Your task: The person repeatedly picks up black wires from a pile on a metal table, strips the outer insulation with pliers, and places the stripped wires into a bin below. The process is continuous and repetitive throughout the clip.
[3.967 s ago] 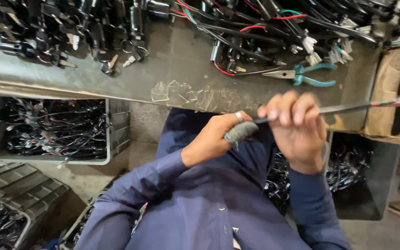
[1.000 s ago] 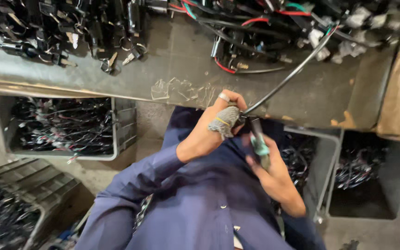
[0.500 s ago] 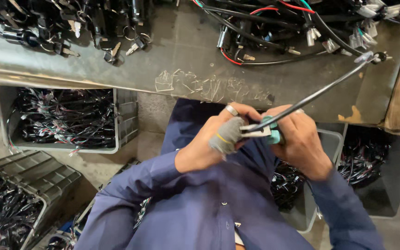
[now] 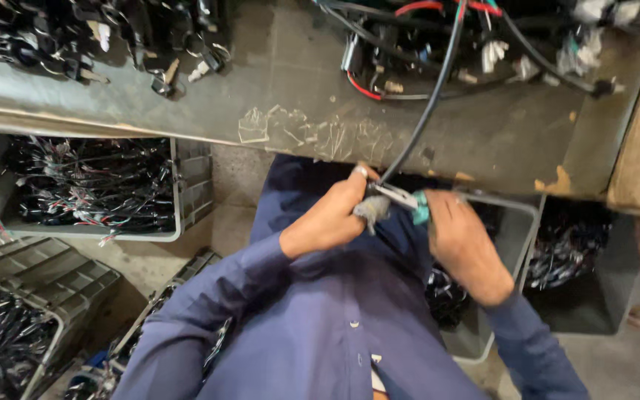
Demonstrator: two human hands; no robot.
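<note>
My left hand grips the near end of a black cable, with a grey wrap around one finger. The cable runs up from my fingers over the grey workbench into a pile of wired parts. My right hand holds pliers with teal handles, and their metal jaws touch the cable end right beside my left fingers. Both hands are in front of my chest, over my dark blue shirt.
Black keyed parts and cable bundles with red wires lie along the bench's far side. A grey crate of wire looms sits under the bench at left, another crate at lower left, and a bin at right.
The cable's far end has swung from the right to point almost straight up across the bench. My right hand picked up the pliers and brought them to the cable end.
</note>
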